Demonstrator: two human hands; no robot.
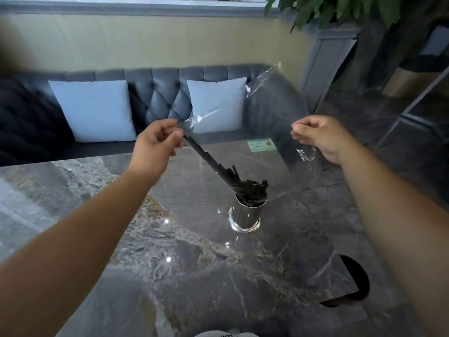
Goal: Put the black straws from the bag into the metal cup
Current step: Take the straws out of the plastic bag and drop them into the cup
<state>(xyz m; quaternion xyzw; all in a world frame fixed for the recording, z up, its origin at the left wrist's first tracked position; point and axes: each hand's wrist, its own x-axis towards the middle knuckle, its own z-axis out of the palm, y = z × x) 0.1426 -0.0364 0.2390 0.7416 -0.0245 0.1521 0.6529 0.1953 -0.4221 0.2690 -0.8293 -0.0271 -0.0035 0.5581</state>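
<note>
A clear plastic bag (255, 113) hangs stretched above the table between my two hands. My left hand (155, 144) pinches its left corner, and my right hand (320, 137) pinches its right edge. Black straws (213, 164) slant down inside the bag from my left hand toward the metal cup (245, 215). Their lower ends sit in the cup's mouth, where several more black straws lie bunched. The shiny cup stands upright on the dark marble table (170, 251).
A grey tufted sofa (165, 93) with two white cushions runs along the table's far side. A green sticker (261, 145) lies on the table near the far edge. The table's right corner ends at lower right, above a dark floor. A leafy plant stands at top right.
</note>
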